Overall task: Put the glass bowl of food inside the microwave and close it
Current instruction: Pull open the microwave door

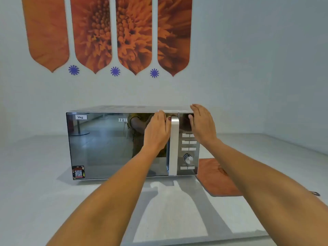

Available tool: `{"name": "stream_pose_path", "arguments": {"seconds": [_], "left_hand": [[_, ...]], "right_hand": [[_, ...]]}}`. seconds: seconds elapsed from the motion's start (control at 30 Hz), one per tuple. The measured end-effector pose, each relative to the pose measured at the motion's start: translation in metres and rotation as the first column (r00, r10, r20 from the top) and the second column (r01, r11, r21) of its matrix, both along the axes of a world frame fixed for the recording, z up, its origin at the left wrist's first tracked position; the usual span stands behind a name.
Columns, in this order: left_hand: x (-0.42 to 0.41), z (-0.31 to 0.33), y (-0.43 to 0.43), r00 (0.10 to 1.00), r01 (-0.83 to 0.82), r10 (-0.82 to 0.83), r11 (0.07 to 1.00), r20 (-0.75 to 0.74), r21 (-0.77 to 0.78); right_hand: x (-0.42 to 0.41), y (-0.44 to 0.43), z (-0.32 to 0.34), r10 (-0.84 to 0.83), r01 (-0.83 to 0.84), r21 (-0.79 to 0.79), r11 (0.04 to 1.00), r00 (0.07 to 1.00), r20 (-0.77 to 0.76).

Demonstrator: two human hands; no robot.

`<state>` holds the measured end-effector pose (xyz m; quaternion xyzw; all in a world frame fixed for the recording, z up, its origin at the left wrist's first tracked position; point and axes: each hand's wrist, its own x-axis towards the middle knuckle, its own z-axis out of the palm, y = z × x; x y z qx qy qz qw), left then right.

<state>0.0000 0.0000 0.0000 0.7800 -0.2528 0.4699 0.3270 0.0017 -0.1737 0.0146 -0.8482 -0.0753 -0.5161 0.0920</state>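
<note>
From the head camera, a silver microwave with a mirrored door [132, 144] sits on a pale grey countertop [35, 201], door shut. The left hand [157, 132] has its fingers curled round the top of the vertical silver handle [173, 146]. At its three o'clock, the right hand [202, 124] rests flat and spread on the upper right corner. At five o'clock lies an orange cloth [216, 178]. The glass bowl is out of sight.

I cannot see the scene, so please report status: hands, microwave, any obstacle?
Left hand on door handle, fingers curled behind it. Right hand flat on microwave top corner. Door shut; bowl not visible. Nothing in the way.
</note>
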Motion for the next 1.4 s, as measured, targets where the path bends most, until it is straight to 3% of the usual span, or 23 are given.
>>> {"name": "stream_pose_path", "arguments": {"seconds": [0.17,0.37,0.43,0.5,0.6,0.7,0.9,1.0,1.4], "left_hand": [[0.004,-0.009,-0.016,0.977,0.017,-0.052,0.986,-0.209,-0.166],[0.009,-0.011,-0.028,0.896,0.072,-0.182,0.960,-0.405,-0.272],[0.012,-0.008,-0.034,0.806,0.112,-0.345,0.886,-0.481,-0.449],[0.012,-0.005,-0.042,0.674,0.128,-0.555,0.737,-0.487,-0.664],[0.013,-0.002,-0.047,0.557,0.121,-0.683,0.629,-0.471,-0.768],[0.013,-0.001,-0.048,0.500,0.152,-0.742,0.583,-0.447,-0.798],[0.014,0.002,-0.055,0.502,0.096,-0.740,0.562,-0.448,-0.821],[0.014,0.003,-0.058,0.493,0.084,-0.718,0.602,-0.491,-0.794],[0.023,0.001,-0.066,0.604,0.032,-0.622,0.643,-0.498,-0.765]], "right_hand": [[0.006,-0.007,-0.003,0.004,0.003,0.063,0.998,0.993,-0.119],[0.012,-0.004,-0.006,0.067,-0.046,0.195,0.980,0.992,-0.104],[0.014,-0.002,-0.007,0.098,-0.080,0.243,0.967,0.993,-0.065],[0.015,-0.001,-0.008,0.106,-0.091,0.271,0.958,0.994,-0.040],[0.017,-0.001,-0.009,0.105,-0.094,0.282,0.955,0.994,-0.024],[0.017,-0.003,-0.007,0.111,-0.099,0.275,0.956,0.993,-0.027],[0.018,-0.004,0.000,0.093,-0.073,0.263,0.962,0.994,-0.062],[0.017,-0.004,0.005,0.109,-0.083,0.268,0.960,0.991,-0.083],[0.018,-0.002,0.010,0.140,-0.099,0.332,0.938,0.985,-0.101]]}}
